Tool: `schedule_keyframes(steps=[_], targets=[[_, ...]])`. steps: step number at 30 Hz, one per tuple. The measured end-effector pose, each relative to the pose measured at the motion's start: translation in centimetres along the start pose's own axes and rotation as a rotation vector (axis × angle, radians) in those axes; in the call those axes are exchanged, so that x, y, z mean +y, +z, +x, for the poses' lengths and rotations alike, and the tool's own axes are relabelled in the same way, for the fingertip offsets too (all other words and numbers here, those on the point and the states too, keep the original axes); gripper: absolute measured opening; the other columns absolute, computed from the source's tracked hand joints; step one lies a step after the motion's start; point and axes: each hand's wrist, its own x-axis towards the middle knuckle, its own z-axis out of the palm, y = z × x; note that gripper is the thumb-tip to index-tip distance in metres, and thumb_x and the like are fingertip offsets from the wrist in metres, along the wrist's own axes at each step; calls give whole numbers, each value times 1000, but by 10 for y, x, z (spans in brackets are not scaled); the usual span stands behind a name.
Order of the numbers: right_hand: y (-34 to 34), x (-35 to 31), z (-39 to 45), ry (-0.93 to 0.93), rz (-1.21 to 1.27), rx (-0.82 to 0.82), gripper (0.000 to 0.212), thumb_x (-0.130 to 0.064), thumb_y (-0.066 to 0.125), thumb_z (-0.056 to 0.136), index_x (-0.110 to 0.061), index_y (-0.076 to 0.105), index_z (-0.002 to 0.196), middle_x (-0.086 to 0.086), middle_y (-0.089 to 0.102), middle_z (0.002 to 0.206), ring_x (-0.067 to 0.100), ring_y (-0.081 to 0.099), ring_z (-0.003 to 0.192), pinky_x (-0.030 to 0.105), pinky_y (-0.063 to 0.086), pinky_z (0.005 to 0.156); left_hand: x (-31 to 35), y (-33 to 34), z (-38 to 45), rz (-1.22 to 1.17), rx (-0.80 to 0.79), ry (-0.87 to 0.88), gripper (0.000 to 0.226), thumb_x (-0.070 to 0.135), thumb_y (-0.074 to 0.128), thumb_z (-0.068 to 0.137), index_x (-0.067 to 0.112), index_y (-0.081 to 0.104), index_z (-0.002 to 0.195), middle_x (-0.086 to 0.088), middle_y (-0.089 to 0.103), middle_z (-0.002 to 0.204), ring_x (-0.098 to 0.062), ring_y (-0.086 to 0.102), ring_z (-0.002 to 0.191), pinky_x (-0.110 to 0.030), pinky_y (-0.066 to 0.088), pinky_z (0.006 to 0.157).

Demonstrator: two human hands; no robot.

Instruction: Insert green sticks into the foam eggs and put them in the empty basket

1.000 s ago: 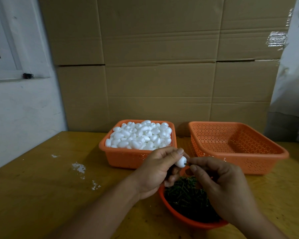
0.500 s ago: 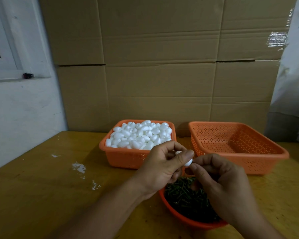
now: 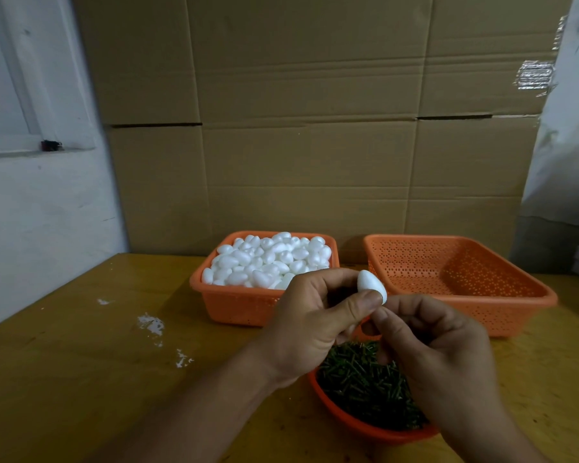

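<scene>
From the head camera, the left hand (image 3: 310, 324) pinches a white foam egg (image 3: 371, 285) between thumb and curled fingers (image 3: 328, 279), held above the round bowl of green sticks (image 3: 365, 385). The right hand (image 3: 438, 345) meets it with fingertips bunched just under the egg; a stick there is hidden, so I cannot tell what they hold. This looks like the insertion step. Next the egg should travel right into the empty basket (image 3: 515, 312), beside the full basket of eggs (image 3: 234, 305) on the bench (image 3: 81, 379).
</scene>
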Motion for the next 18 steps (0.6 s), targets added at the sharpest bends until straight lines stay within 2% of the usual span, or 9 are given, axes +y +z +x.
schedule_keyframes(steps=[5,10,15,18], targets=[[0,-6,0,30,30,-2,18,-23,69,73,-7,74,78,14,74,69,16,60,44,15,43,42,4,3,-1,40,-13,44,12,19,63,97,9,69,99,11,58,65,-4,48,56,-18,40,54],[3,-11,-2,25,92,-3,15,-21,70,72,-7,75,75,15,72,65,15,59,43,14,43,42,11,5,-3,86,-33,94,8,13,59,101,14,65,95,17,63,67,2,58,60,-10,45,59],[5,-17,-3,3,150,-43,12,-14,68,76,-5,74,71,14,73,65,11,61,45,13,44,43,17,5,-4,65,-59,87,8,15,59,100,14,65,94,13,62,70,0,58,62,-14,46,60],[6,-20,-3,8,137,-61,11,-17,67,76,-9,75,77,15,73,67,11,60,45,13,45,44,20,6,-5,34,-63,60,8,17,59,98,14,64,93,11,61,68,-1,56,61,-16,45,58]])
